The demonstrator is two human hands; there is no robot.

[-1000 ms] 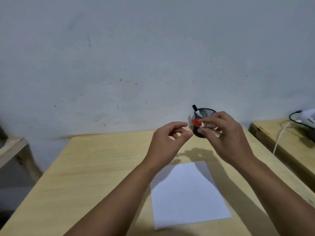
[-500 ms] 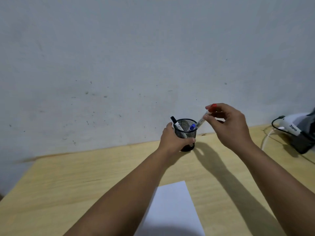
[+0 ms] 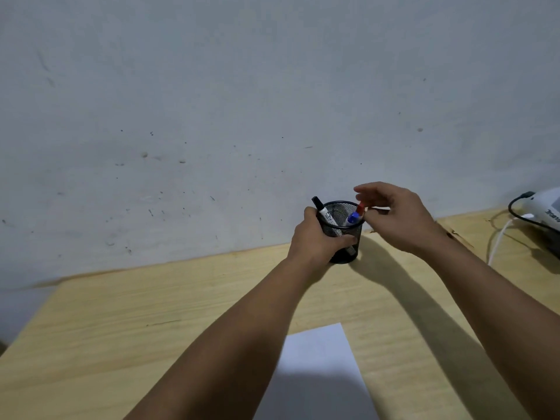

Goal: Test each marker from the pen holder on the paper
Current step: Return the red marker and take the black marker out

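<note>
I see the left hand (image 3: pixel 315 241) wrapped around the black mesh pen holder (image 3: pixel 344 234) at frame centre-right, on the wooden table (image 3: pixel 121 322). The right hand (image 3: pixel 397 216) hovers beside its rim, fingers loosely spread (red-capped marker (image 3: pixel 360 207) just at the fingertips; whether they touch, I cannot tell). The paper (image 3: pixel 318 374) lies at the bottom centre.

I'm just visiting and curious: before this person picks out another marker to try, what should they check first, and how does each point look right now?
1. Pen holder steadied: ok, left hand grips it.
2. Holder upright on table: ok.
3. Red marker back in holder: ok, right hand at its cap.
4. Right hand let go: cannot tell.
5. Black marker, blue marker reachable: ok.
6. Paper unobstructed: ok.
</note>
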